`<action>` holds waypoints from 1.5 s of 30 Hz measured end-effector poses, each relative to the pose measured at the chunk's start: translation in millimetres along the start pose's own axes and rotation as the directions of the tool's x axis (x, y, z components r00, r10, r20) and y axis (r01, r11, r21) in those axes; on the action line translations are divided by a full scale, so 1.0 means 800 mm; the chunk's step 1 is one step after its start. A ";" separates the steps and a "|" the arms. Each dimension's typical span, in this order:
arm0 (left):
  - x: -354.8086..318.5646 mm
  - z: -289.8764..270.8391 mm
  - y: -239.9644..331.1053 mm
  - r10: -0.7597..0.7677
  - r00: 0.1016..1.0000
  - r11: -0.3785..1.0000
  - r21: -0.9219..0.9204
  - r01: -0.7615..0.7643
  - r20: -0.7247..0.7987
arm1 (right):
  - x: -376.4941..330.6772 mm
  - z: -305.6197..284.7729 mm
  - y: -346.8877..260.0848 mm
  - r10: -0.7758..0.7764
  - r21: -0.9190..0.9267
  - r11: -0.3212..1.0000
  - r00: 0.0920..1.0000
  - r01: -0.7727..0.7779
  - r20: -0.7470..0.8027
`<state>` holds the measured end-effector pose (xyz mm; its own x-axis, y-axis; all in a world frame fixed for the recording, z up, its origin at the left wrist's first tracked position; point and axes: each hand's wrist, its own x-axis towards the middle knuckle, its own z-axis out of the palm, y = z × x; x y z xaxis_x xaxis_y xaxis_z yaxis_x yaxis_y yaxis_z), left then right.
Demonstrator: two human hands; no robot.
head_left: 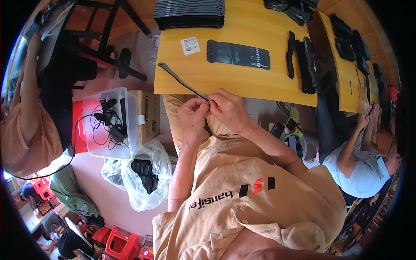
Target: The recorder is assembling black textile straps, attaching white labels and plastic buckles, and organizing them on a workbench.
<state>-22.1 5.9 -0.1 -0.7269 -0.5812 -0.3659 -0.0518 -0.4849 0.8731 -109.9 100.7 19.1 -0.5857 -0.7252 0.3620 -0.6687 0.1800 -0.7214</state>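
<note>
My left hand and my right hand meet just off the near edge of the yellow table. Both are closed, fingertips pinching one end of a thin dark strap. Its free end, rounded and slightly wider, stretches up and left over the tabletop. The pinched end is hidden by my fingers. Beyond my hands lies a flat dark panel with a row of pale marks near its right side. A small white printed label sheet rests to its left.
A stack of dark flat pieces stands at the table's far left; black strips lie at its right. Left of my legs are a clear bin of cables, a carton and a plastic bag. Other people work on both sides.
</note>
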 end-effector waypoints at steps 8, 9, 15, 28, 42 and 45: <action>0.010 -0.001 -0.009 0.069 0.997 0.995 0.077 -0.067 -0.021 | -0.002 0.003 0.001 -0.091 -0.155 0.983 0.993 0.101 0.071; 0.010 0.000 -0.009 0.069 0.997 0.994 0.082 -0.065 -0.035 | -0.004 0.004 0.002 -0.082 -0.167 0.981 0.992 0.098 0.100; 0.011 0.004 -0.010 0.061 0.997 0.992 0.117 -0.054 -0.055 | -0.008 0.010 0.008 -0.021 -0.165 0.985 0.991 0.043 0.133; 0.027 0.007 -0.016 -0.004 0.997 0.996 0.089 0.010 -0.073 | -0.004 0.022 0.023 0.019 -0.141 0.990 0.994 -0.004 0.106; 0.025 0.004 -0.024 -0.060 0.997 0.996 0.074 0.056 0.051 | -0.001 0.019 0.017 0.160 0.002 0.987 0.987 -0.160 -0.009; 0.029 0.000 -0.033 0.058 0.998 0.970 0.235 -0.063 0.026 | -0.001 0.018 0.014 0.176 -0.016 0.984 0.984 -0.176 0.041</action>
<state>-37.4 5.2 -32.0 -0.7463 -0.5911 -0.3058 -0.1656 -0.2802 0.9456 -110.5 93.7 2.1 -0.6751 -0.7087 0.2049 -0.5626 0.3148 -0.7645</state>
